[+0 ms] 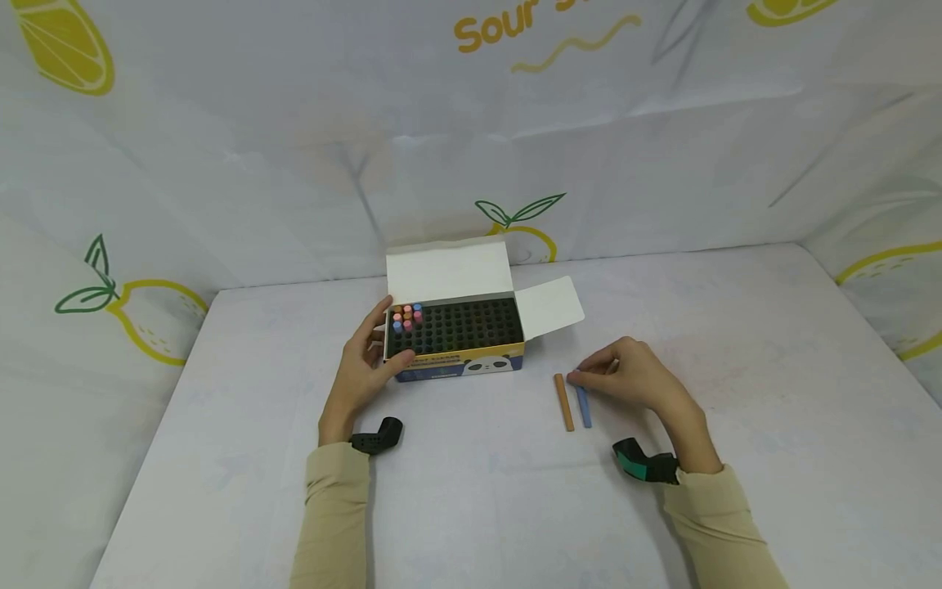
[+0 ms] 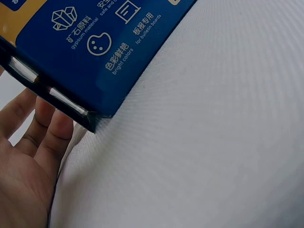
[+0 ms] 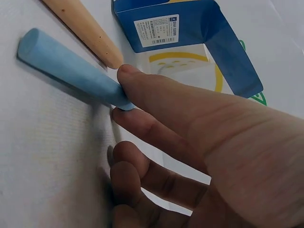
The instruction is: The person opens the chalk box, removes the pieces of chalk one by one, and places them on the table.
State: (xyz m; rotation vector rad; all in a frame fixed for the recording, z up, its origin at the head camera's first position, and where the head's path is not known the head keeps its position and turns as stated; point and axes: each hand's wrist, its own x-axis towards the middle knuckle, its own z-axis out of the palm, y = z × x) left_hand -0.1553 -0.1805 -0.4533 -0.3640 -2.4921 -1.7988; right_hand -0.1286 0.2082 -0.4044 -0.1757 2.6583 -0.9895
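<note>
An opened cardboard chalk box [image 1: 434,371] sits on the table, its black holed insert [image 1: 471,323] showing. Several coloured chalk sticks [image 1: 408,325] stand upright in the holes at its left end. My left hand [image 1: 358,366] grips that end, thumb at the front corner and fingers along the side; the left wrist view shows the fingers behind the box's blue panel [image 2: 90,61]. Right of the box, my right hand [image 1: 634,375] pinches the far end of a blue chalk stick [image 3: 66,61] between thumb and index finger. Beside it lies an orange chalk stick [image 1: 563,402], apart from the fingers.
The box's white lid [image 1: 449,274] stands raised at the back, and a side flap [image 1: 550,307] sticks out to the right. A white cloth printed with lemons [image 1: 294,164] hangs behind the table. White cloth covers the tabletop [image 1: 471,491].
</note>
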